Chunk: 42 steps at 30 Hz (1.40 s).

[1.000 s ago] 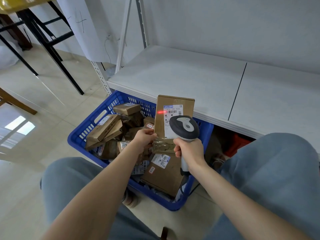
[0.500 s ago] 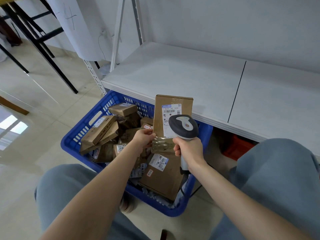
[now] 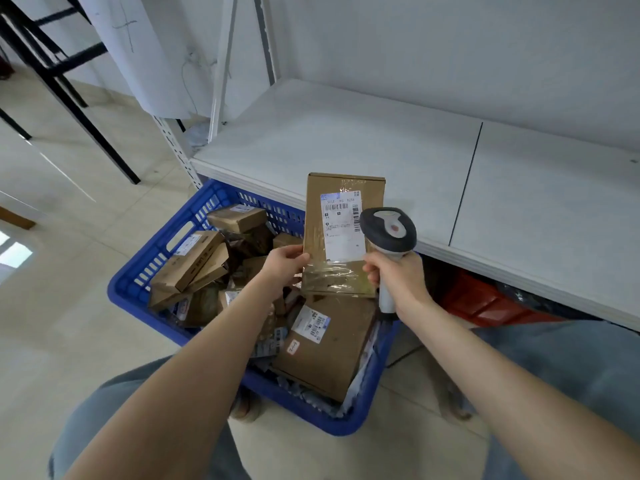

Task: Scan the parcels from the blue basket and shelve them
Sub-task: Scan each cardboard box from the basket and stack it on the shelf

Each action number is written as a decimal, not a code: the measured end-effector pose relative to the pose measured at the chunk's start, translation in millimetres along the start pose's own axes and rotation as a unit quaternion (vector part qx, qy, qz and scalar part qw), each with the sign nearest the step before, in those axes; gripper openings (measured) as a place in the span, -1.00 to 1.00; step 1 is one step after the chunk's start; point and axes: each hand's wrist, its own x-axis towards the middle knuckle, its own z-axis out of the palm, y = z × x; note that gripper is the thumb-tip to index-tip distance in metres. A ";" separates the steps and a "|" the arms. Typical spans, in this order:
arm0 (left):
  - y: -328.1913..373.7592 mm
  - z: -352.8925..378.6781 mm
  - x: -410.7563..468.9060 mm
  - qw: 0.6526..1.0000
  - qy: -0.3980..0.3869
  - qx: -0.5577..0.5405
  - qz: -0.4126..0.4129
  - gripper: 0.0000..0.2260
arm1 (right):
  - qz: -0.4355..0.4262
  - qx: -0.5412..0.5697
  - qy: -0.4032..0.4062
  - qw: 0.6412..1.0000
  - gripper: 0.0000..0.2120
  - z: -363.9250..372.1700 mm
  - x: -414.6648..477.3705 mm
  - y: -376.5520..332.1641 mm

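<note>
scanner [image 3: 388, 230] has shifted right across the parcel [image 3: 341, 237].

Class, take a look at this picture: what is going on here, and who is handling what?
A person is working through cardboard parcels. The left hand holds one labelled parcel upright above the blue basket, label facing them. The right hand grips a handheld barcode scanner beside the label. Many more parcels lie piled in the basket. The held parcel has not yet gone onto the white shelf behind.
</note>
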 end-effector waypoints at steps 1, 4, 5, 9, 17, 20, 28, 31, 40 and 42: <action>2.8 -1.2 -8.5 1.000 -0.002 -0.004 0.009 -0.71 | -0.006 0.001 -0.001 1.000 -0.89 -5.3 -3.1 -2.2; 13.6 -5.7 -40.5 0.999 -0.011 -0.023 0.044 -0.73 | -0.034 0.005 -0.007 0.999 -0.92 -22.7 -20.2 -12.5; 17.6 -7.8 -52.6 0.998 -0.013 -0.030 0.058 -0.74 | -0.042 0.014 -0.007 0.999 -0.93 -28.7 -27.9 -16.8; 44.3 -18.8 -102.8 0.992 -0.002 -0.046 0.114 -0.79 | -0.079 0.043 -0.004 0.996 -0.91 -51.7 -63.0 -40.3; 146.4 -26.1 -187.9 0.968 0.005 -0.023 0.250 -0.80 | -0.186 0.107 -0.007 0.977 -0.89 -93.6 -123.4 -116.7; 183.2 -25.5 -210.6 0.959 0.010 -0.027 0.282 -0.80 | -0.224 0.122 -0.012 0.967 -0.88 -108.6 -139.2 -140.4; 303.1 -1.0 -271.1 0.928 0.013 0.025 0.371 -0.79 | -0.290 0.232 -0.031 0.928 -0.94 -154.1 -170.3 -225.6; 344.8 16.4 -281.0 0.924 0.007 0.031 0.382 -0.78 | -0.294 0.265 -0.040 0.918 -0.92 -169.7 -170.0 -258.0; 418.2 53.1 -241.0 0.924 -0.015 0.050 0.378 -0.72 | -0.274 0.297 -0.026 0.914 -0.93 -185.0 -124.3 -315.3; 420.3 56.5 -225.4 0.920 0.004 0.070 0.387 -0.70 | -0.262 0.299 -0.028 0.917 -0.85 -178.9 -110.8 -320.2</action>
